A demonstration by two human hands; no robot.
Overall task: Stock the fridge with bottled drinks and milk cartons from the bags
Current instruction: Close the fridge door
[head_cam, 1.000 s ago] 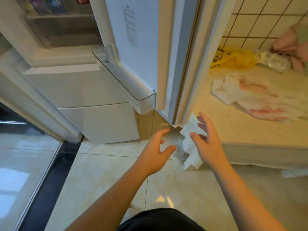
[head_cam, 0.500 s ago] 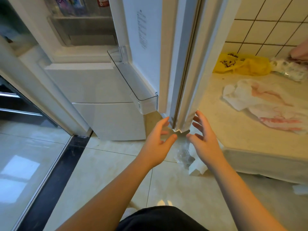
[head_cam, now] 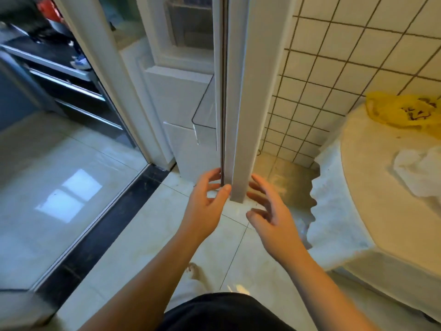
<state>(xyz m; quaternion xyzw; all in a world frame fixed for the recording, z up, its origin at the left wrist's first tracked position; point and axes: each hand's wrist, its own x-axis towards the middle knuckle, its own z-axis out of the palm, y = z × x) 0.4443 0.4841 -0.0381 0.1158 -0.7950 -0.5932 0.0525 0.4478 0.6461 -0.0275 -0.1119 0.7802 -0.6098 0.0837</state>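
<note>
The white fridge door (head_cam: 235, 115) stands edge-on in front of me, its bottom corner between my hands. My left hand (head_cam: 207, 199) touches the door's lower edge on the seal side, thumb and fingertips on it, fingers relaxed. My right hand (head_cam: 269, 211) hovers just right of the door's corner with fingers spread, holding nothing. A clear door bin (head_cam: 205, 111) shows left of the door edge. On the cloth-covered table (head_cam: 372, 211) at right lie a yellow bag (head_cam: 405, 111) and a white bag (head_cam: 420, 168). No bottles or cartons are plainly visible.
White fridge drawers (head_cam: 186, 144) sit behind the door. A tiled wall (head_cam: 334, 68) rises at right. A dark threshold strip (head_cam: 107, 223) and a sliding-door frame (head_cam: 100, 68) run along the left. Glossy floor tiles (head_cam: 155, 247) lie below me.
The door has swung toward closing and now appears edge-on. The white bag on the floor by the door's corner is out of sight. Both hands stay at the door's bottom corner.
</note>
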